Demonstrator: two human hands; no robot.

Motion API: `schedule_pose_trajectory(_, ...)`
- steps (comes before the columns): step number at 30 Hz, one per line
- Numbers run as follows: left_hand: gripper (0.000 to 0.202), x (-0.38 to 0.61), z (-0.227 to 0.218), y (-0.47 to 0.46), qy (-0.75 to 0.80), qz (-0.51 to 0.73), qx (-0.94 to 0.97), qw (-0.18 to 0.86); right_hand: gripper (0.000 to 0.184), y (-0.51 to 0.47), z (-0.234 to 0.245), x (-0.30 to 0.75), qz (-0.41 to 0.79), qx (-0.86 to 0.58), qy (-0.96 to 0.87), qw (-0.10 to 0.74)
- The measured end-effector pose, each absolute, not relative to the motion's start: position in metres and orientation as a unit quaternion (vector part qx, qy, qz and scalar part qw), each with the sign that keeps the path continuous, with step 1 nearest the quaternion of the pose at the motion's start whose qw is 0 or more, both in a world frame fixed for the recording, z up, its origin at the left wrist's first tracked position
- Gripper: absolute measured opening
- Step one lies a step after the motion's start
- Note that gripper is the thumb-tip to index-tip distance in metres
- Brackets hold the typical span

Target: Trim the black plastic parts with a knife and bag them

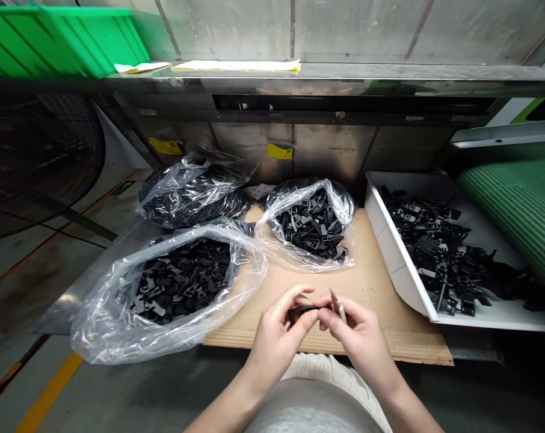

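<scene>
A: Hands first?

B: Together, low and centred, above the near edge of a cardboard sheet (381,307). Left hand (277,340) pinching a small black plastic part (303,313) between thumb and fingers. Right hand (360,340) closed on a slim pointed metal tool (338,304), right beside that part. Contact between tool and part: impossible to tell from this angle.

A: And the stock around them? How much in each place?

B: At 10 o'clock from the hands, a clear plastic bag (96,307) with its mouth open, well filled with black parts much like the one in hand. At 11 o'clock, further back, a second clear bag (195,174), bulging with a dark heap. At 12 o'clock, a third clear bag (272,240), open, with a smaller visible heap, resting on the cardboard.

A: Anything loose?

B: Yes, at 2 o'clock, in a white tray (392,252): black parts spread in a scattered layer, white floor showing around the edges.

A: So how much handled, how much waiting?

B: No sure count. Only one part in the hands, and many more in bags and tray. Nothing visible to mark any pile as finished or untouched.

A: Further off?

B: Green crate (60,42) at 11 o'clock, up on a steel shelf (367,75), and a green mesh mat (516,210) at 2 o'clock, past the tray.
</scene>
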State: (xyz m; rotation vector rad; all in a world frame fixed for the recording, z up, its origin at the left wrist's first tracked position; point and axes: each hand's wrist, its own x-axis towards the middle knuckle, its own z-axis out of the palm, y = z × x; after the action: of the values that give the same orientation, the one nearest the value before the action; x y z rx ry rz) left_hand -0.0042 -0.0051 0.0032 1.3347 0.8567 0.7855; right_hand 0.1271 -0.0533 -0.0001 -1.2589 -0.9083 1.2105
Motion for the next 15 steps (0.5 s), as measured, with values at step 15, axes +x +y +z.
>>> schedule_pose_trajectory(15,0.016,-0.009,0.024,-0.010,0.335,0.303,0.782,0.429,0.023,-0.066,-0.006,0.135,0.524,-0.543,-0.293,0.587)
